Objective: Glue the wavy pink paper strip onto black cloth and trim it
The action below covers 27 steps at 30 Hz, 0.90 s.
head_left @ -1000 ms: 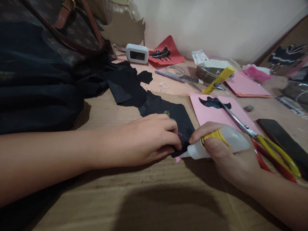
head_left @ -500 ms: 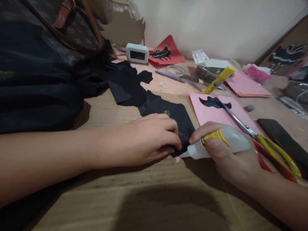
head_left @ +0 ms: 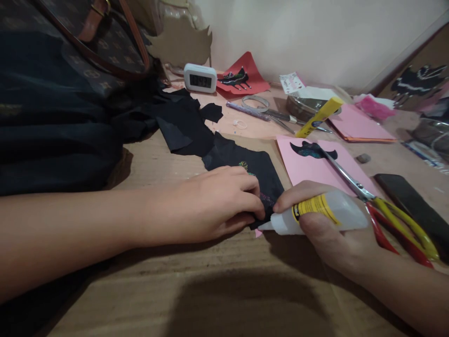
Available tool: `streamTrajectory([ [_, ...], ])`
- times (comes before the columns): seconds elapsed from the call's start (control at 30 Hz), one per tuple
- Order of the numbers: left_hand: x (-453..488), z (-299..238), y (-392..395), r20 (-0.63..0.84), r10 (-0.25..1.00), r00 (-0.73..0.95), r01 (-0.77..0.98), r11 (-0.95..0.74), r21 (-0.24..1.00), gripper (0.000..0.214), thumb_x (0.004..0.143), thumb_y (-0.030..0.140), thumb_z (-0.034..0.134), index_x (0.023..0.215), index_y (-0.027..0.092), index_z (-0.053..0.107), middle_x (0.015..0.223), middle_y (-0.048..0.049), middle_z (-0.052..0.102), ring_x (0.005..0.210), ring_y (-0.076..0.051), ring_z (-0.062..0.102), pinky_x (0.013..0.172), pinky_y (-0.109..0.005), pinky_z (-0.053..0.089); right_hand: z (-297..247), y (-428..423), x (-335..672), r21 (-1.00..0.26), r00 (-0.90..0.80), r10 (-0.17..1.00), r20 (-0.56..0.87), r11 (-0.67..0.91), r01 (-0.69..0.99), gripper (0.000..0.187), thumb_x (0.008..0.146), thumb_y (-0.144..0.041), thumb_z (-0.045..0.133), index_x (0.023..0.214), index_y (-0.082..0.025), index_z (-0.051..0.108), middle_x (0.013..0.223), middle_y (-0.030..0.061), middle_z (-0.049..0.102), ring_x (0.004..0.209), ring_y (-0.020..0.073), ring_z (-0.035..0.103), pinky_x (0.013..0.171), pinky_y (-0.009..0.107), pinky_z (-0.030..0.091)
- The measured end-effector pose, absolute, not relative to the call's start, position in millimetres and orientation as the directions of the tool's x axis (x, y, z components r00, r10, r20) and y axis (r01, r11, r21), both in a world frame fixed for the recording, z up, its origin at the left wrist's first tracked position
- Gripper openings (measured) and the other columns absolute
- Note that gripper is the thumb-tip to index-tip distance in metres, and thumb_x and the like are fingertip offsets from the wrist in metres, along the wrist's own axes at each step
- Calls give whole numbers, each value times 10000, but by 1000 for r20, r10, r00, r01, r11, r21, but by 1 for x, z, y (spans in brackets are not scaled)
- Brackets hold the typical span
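Since the earlier frame the glue bottle (head_left: 326,215) has tipped flatter and slid slightly left. It now lies nearly level, its long axis running left to right, with the nozzle pointing left at the near corner of the black paper (head_left: 259,168). The right hand (head_left: 329,234) has its fingers clamped around the bottle. The left hand (head_left: 213,203) presses its fingers together on that paper.

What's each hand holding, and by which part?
Right hand: glue bottle, around its body. Left hand presses black paper at its near edge; grip can't be told.

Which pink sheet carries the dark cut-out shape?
The near pink sheet, just beyond the right hand holding the glue bottle, under the yellow-handled scissors; the far pink sheet bears none.
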<state>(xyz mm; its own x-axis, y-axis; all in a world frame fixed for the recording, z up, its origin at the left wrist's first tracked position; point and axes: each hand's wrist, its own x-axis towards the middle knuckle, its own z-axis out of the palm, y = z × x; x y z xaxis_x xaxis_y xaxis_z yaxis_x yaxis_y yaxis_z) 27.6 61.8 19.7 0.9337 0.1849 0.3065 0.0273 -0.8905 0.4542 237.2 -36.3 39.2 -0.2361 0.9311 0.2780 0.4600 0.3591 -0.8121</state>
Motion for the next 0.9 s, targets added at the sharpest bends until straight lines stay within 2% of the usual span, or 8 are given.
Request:
streamTrajectory([
  [0.27,28,19,63,307,185,934,27,-890,454,150,953,180,624,1040,196,744,1019,-74,669,962,-216,597,847,-324,470,41,-38,236,-810,-228,938,260,340,478,172,982,-404,634,901,-257,675,796,-55,723,668,61,654,616,119,499],
  [0.47,28,21,61,291,190,938,41,-891,451,152,953,189,632,1055,197,744,1029,-73,678,972,-215,604,857,-322,472,38,-38,237,-823,-259,932,253,348,450,186,972,-439,639,917,-267,684,801,-41,739,664,86,672,611,150,515],
  [0.67,27,22,62,301,185,935,30,-890,454,149,955,184,626,1045,195,744,1026,-70,676,969,-213,600,859,-323,471,42,-40,236,-795,-227,934,276,355,493,142,959,-366,665,872,-255,685,764,-37,739,644,92,670,596,163,514],
  [0.9,28,21,62,281,189,941,43,-889,455,159,945,184,639,1059,198,749,1031,-72,677,975,-216,604,866,-326,471,40,-40,238,-828,-249,936,248,338,447,156,950,-411,670,902,-265,699,775,-25,742,620,110,663,570,198,512],
])
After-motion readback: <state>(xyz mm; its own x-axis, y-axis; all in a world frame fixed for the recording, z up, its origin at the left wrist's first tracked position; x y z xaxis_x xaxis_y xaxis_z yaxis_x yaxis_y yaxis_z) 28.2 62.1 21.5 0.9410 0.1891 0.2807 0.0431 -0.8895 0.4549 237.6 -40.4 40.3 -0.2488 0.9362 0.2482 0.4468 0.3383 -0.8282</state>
